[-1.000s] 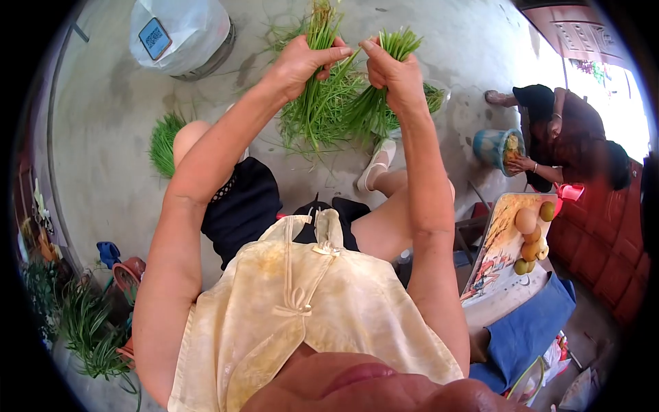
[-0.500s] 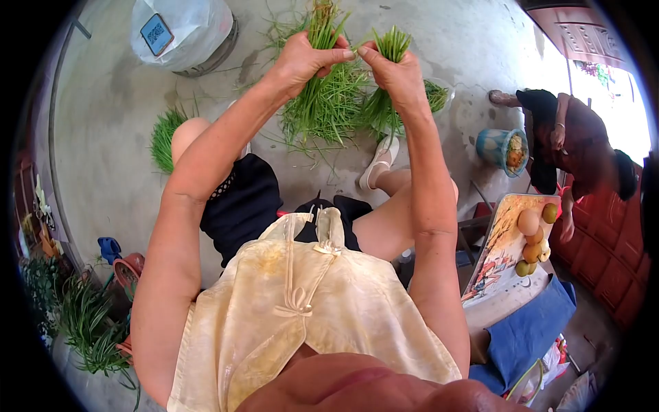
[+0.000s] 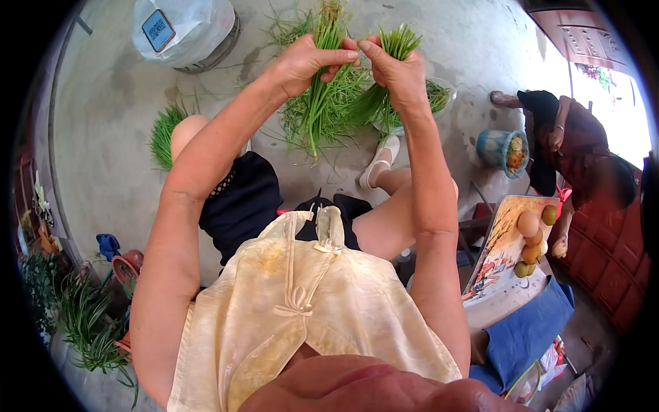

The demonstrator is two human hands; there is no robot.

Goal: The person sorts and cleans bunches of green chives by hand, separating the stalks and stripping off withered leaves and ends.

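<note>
Open concrete floor [image 3: 223,93] lies between the left hand [image 3: 302,66] and the plastic-covered bin [image 3: 195,41] at upper left, with room for a hand to pass. Straight ahead, the gap between that hand and the right hand [image 3: 401,74] is narrow, thumbs nearly meeting, with green stalks [image 3: 347,103] heaped beneath. Floor opens between the right forearm [image 3: 429,168] and the blue bucket [image 3: 489,150], but lower down a picture-covered board [image 3: 478,271] stands near the right arm.
</note>
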